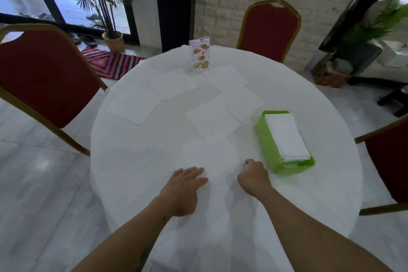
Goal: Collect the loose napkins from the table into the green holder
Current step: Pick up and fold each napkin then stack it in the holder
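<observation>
Several white napkins lie flat on the round white table (123, 174): one at the left (134, 104), two at the back (174, 83) (225, 77), two in the middle (213, 119) (244, 101), and the nearest napkin (212, 157) just ahead of my hands. The green holder (268, 146) sits at the right with a stack of napkins (287, 137) inside. My left hand (185, 187) rests flat, fingers spread, touching the nearest napkin's front left. My right hand (254, 176) is curled at that napkin's right front corner; whether it pinches the paper is unclear.
A menu stand (199, 55) stands upright at the table's far side. Red chairs surround the table: one at the left (44, 77), one at the back (269, 31), one at the right (388, 161). A potted palm (112, 37) and striped rug (110, 62) are on the floor behind.
</observation>
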Demonstrator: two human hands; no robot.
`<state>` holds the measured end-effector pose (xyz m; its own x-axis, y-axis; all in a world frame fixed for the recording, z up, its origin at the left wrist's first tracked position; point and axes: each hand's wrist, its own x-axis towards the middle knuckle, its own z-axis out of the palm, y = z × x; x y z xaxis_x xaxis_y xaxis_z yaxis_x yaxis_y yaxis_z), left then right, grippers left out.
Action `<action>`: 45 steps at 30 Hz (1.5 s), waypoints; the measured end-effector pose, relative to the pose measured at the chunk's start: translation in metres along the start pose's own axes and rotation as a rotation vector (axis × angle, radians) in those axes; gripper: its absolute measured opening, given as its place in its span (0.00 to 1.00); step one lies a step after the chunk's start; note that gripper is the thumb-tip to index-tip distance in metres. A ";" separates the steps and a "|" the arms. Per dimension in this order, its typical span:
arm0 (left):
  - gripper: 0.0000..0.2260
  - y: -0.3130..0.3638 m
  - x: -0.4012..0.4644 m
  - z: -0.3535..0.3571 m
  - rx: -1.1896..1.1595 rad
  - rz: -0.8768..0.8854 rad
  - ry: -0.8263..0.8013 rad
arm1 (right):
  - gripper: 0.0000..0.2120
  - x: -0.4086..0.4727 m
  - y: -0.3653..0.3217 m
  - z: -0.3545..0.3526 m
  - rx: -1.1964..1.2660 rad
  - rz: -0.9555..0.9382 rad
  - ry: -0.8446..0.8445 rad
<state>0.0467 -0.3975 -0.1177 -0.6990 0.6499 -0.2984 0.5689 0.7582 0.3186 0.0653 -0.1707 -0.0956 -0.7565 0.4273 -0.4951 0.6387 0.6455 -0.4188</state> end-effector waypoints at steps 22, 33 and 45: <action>0.12 0.010 -0.011 0.001 -0.495 -0.337 0.401 | 0.23 -0.045 -0.017 0.015 -0.078 -0.361 -0.173; 0.31 0.017 -0.019 0.011 -0.085 -0.162 0.019 | 0.29 -0.044 -0.024 0.032 0.297 0.006 -0.127; 0.29 0.021 -0.020 0.007 -0.128 -0.149 0.019 | 0.07 -0.036 -0.023 0.035 0.580 0.041 -0.130</action>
<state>0.0754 -0.3945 -0.1113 -0.7797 0.5294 -0.3344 0.3998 0.8319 0.3849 0.0833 -0.2230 -0.0948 -0.7296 0.3402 -0.5933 0.6672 0.1634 -0.7268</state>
